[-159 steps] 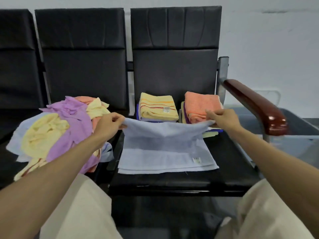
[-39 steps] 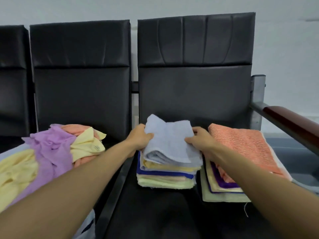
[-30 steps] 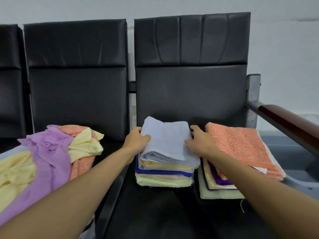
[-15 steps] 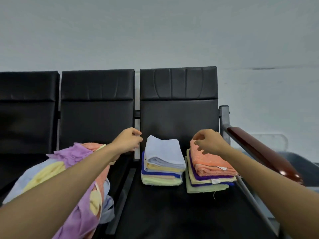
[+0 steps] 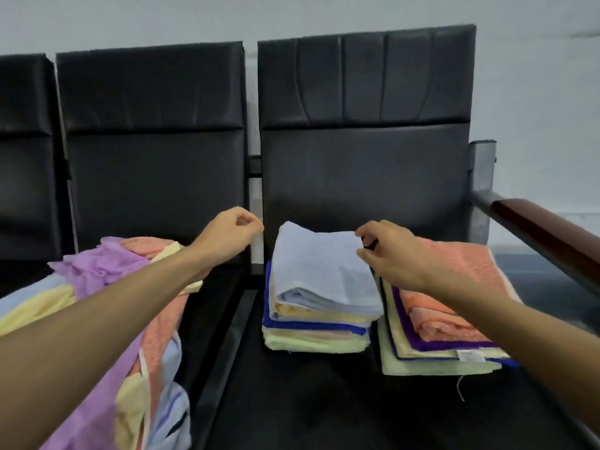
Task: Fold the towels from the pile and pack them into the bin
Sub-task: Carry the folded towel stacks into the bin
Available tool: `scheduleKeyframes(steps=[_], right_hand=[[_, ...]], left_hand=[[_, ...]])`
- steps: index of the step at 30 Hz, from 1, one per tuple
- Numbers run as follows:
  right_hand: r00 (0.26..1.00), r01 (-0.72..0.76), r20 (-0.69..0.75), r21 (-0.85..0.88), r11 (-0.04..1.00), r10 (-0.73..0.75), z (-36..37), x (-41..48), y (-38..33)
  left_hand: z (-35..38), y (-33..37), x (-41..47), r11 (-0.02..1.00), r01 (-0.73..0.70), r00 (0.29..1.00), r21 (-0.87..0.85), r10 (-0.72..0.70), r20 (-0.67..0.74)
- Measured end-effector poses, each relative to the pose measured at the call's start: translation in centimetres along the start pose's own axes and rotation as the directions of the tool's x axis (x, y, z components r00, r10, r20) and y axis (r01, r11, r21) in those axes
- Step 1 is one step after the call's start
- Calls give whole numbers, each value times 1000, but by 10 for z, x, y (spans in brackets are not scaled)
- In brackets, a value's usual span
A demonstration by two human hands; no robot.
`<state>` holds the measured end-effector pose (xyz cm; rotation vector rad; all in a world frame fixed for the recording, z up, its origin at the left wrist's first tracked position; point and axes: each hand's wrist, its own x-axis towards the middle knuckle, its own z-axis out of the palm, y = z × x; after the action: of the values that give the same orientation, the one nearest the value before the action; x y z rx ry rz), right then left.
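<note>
Folded lt-blue towel (image 5: 324,271) tops the stack (image 5: 311,332) that sits between the two hands on the black bench (image 5: 308,407) seat. The layers under it (yellow, dark blue, peach, pale green) show as edges only. Just under the right hand (image 5: 394,258) and its forearm sits a 2nd stack (image 5: 431,358) w/ an orange towel (image 5: 461,271) on top. The wrist covers that towel's near-left part, so its full outline is hidden. The unfolded pile (image 5: 107,287) of purple, yellow, peach and pale-blue cloth lies below and left of the left hand (image 5: 232,235). The forearm crosses over it, and its lower end is cut off by the frame edge. Beyond the right hand, past the wooden armrest (image 5: 545,238), a grey surface (image 5: 548,287) shows, but too little is visible to say if it's the bin.

Left hand hovers over the gap betw. the two seats, palm down. Its fingers are curled in w/ the thumb tip against the index, nothing in it, apart from both pile and stack. Right hand is knuckles up w/ fingers bent, thumb and index tips right at the lt-blue towel's far-right corner. Can't tell whether they pinch the cloth or merely touch it. Both arms reach fwd, bare, elbows out of frame.
</note>
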<state>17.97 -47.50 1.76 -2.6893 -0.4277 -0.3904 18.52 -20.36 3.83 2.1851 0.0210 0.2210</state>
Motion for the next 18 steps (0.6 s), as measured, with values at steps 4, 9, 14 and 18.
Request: scheduleKeyframes(steps=[4, 9, 14, 18], right_hand=[[993, -9, -115, 21, 1000, 11, 44, 37, 17], [981, -168, -78, 122, 978, 178, 60, 35, 8], [914, -378, 205, 120, 918, 350, 27, 38, -23], [764, -573, 410, 77, 816, 498, -5, 46, -55]], left_hand=[[44, -45, 52, 931, 187, 974, -314, -218, -65], [65, -69, 53, 811, 385, 904, -441, -427, 3], [25, -45, 37, 745, 585, 811, -320, -539, 227], [-12, -14, 29, 703, 682, 717, -203, -585, 380]])
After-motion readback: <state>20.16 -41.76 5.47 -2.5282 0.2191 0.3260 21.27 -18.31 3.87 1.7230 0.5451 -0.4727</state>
